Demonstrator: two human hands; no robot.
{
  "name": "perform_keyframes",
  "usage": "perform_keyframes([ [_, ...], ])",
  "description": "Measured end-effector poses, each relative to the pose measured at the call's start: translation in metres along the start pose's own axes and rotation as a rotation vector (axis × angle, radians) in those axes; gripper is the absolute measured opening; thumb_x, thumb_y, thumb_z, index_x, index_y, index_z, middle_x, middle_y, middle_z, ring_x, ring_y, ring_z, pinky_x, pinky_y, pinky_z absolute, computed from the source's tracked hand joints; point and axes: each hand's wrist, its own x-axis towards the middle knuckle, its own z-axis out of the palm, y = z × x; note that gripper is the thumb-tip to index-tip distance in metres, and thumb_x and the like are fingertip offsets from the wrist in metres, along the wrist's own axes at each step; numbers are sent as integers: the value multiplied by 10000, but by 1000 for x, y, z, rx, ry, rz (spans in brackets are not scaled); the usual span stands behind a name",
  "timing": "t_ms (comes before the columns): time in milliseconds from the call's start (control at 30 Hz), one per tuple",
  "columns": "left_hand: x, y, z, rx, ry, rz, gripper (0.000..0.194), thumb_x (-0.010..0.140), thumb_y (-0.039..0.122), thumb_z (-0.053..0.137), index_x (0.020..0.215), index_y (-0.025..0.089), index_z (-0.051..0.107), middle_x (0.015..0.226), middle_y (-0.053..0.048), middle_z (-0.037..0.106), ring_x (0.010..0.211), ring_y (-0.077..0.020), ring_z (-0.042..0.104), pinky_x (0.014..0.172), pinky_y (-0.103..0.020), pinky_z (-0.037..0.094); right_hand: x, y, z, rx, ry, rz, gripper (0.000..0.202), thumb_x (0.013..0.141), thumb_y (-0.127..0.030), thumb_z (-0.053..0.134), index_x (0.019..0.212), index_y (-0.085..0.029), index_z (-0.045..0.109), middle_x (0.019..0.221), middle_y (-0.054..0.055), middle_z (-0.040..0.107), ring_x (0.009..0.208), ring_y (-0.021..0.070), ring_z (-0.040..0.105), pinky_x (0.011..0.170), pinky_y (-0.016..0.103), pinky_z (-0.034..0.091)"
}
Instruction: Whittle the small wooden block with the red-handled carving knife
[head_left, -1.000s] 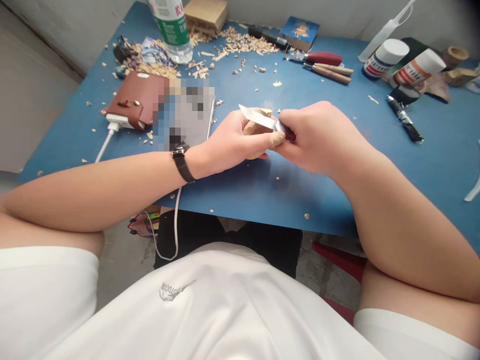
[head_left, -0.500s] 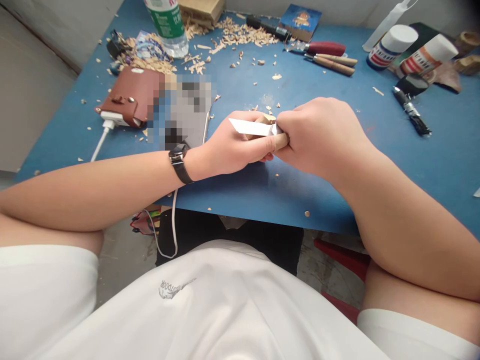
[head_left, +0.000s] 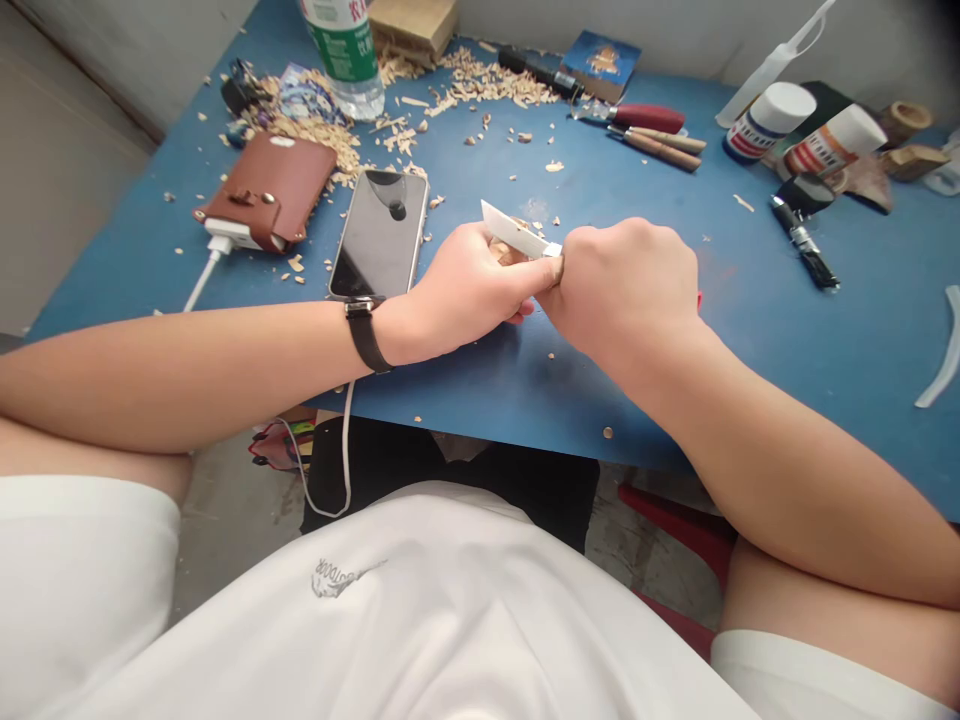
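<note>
Over the front part of the blue table, my two hands meet. My right hand point(head_left: 626, 285) is closed in a fist around the handle of a carving knife point(head_left: 517, 233), whose bare blade points left and lies across my left hand. A bit of red handle shows at the right side of that fist. My left hand point(head_left: 480, 285) is wrapped round a small piece of wood point(head_left: 508, 255), mostly hidden by the fingers and the blade. The left thumb reaches right and touches the knife near the base of its blade.
A phone point(head_left: 380, 235) and a brown leather pouch point(head_left: 270, 190) with a cable lie left. Behind are a water bottle point(head_left: 346, 60), wood shavings point(head_left: 480, 80) and carving tools point(head_left: 652, 135). Paint bottles point(head_left: 769, 120) and a black-and-silver tool point(head_left: 806, 240) lie right.
The knife blade has tilted, its tip now higher and pointing up-left. My right fist has turned and shifted slightly down. The left hand still grips the wood.
</note>
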Motion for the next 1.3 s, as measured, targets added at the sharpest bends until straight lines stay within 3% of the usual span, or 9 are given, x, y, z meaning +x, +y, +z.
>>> perform_keyframes([
  [167,2,-3,-7,-90,-118,39,681,908,529,1229,826,257,611,718,32,628,736,-170,724,667,-303,615,-1,10,-1,-23,66,-182,352,1090,-385,651,1308,-224,876,1089,178,883,936,386,832,745,411,485],
  [333,4,-5,-12,-80,-199,64,730,886,588,1241,773,267,595,666,38,587,768,-194,760,645,-304,603,-2,17,-7,11,50,-255,312,1077,-401,672,1298,-240,821,1165,167,883,1057,411,851,850,435,507],
  [467,0,7,-12,24,-212,72,562,968,378,1160,745,247,661,719,19,654,769,-178,728,673,-316,575,0,16,-8,-43,10,-252,279,1074,-372,732,1293,-226,825,1218,193,888,1161,451,871,931,467,545],
  [600,-4,19,-11,97,-174,26,463,1009,113,990,741,235,633,754,22,659,819,-159,736,781,-321,582,1,16,-9,-109,27,-251,323,1174,-433,660,1324,-224,856,1211,176,893,1153,411,845,938,442,530],
  [800,0,13,-7,-13,-110,13,513,986,127,995,693,254,593,674,42,563,730,-129,584,747,-351,527,3,9,-9,-236,29,-190,384,1187,-308,635,1434,-147,882,1241,244,902,1108,371,831,814,415,419],
  [1000,4,2,-10,-15,-107,47,597,1035,208,978,701,249,486,669,63,445,711,-90,414,680,-324,380,3,-1,1,-82,9,-117,427,1169,-264,609,1449,-123,898,1262,240,921,1042,369,856,726,374,388],
  [1133,3,3,-9,-37,-80,-17,548,1056,148,912,745,233,469,707,77,395,721,-61,377,690,-281,346,5,-6,7,-19,17,-116,430,1146,-209,588,1404,-141,925,1174,235,909,987,375,852,716,389,442],
  [1300,5,2,-7,-61,-40,-66,511,1094,69,846,796,226,461,785,63,404,766,-66,458,758,-277,434,7,-9,7,15,20,-100,444,1160,-194,566,1410,-120,926,1276,240,924,1033,343,848,753,387,416],
])
